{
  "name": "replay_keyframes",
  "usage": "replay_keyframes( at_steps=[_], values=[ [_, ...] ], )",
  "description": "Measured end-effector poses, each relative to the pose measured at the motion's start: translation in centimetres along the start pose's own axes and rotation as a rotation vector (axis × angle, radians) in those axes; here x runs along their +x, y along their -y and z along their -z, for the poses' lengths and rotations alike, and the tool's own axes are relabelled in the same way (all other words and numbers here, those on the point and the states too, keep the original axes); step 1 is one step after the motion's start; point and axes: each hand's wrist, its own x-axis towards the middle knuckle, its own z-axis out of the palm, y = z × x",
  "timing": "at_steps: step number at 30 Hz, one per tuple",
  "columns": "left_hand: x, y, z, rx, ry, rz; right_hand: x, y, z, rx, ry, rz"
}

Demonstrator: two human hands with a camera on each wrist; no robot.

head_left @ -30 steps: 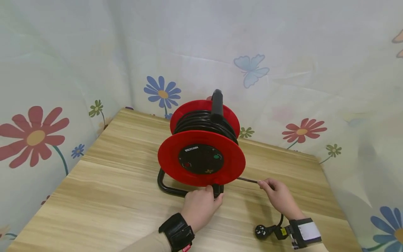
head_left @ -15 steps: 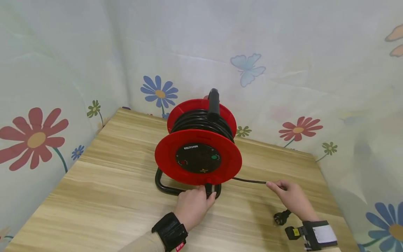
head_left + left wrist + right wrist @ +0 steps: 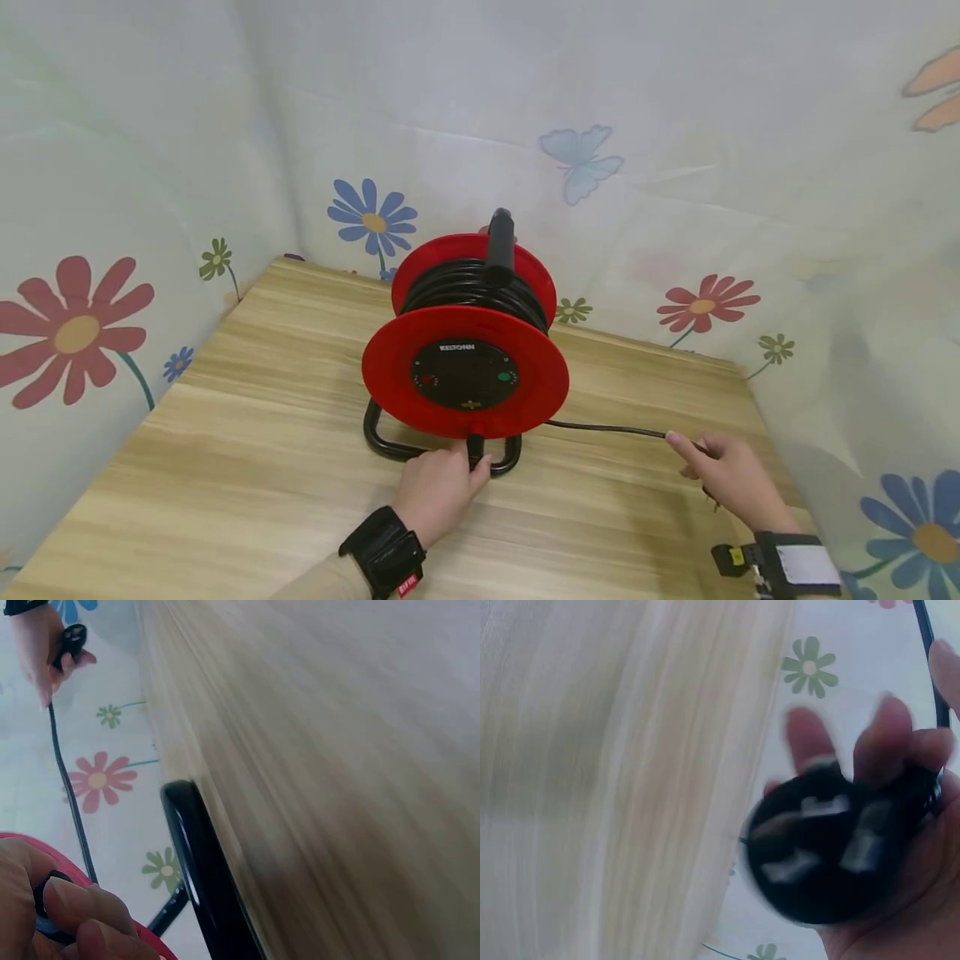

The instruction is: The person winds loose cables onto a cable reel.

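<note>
A red cable reel [image 3: 538, 375] with black cable wound on its drum stands upright on the wooden table in the head view. My left hand [image 3: 437, 493] holds the black crank knob [image 3: 476, 448] low on its front disc; in the left wrist view the fingers [image 3: 90, 907] curl round that knob. Off to the right, a stretch of black cable [image 3: 607, 428] runs from the reel to my right hand [image 3: 738, 479], which pinches it between thumb and fingertips. Seen in the right wrist view, the blurred black plug [image 3: 825, 847] lies against the curled fingers of that hand.
The reel rests on a black tubular stand [image 3: 386, 446], and a black carrying handle [image 3: 500, 250] rises above it. Flowered fabric [image 3: 750, 167] encloses the wooden table [image 3: 247, 467] at its back and sides.
The reel's front disc has turned clockwise, its knob and my left hand shifting left along the bottom. My right hand has moved right, the cable stretch has lengthened, and the plug has left the table.
</note>
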Motion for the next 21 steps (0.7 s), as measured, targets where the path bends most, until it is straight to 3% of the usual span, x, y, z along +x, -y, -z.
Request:
replay_keyframes(
  at_steps=[7, 13, 21],
  values=[
    [-0.3, 2.1, 0.3, -0.056, 0.031, 0.067, 0.8, -0.7, -1.5, 0.054, -0.028, 0.113],
    [-0.6, 4.2, 1.2, -0.113, 0.055, 0.16, 1.2, -0.4, -3.0, 0.102, -0.001, 0.123],
    [-1.3, 5.4, 3.2, -0.2, 0.069, 0.267, 1.7, 0.1, -5.6, 0.218, 0.064, 0.109]
  ],
)
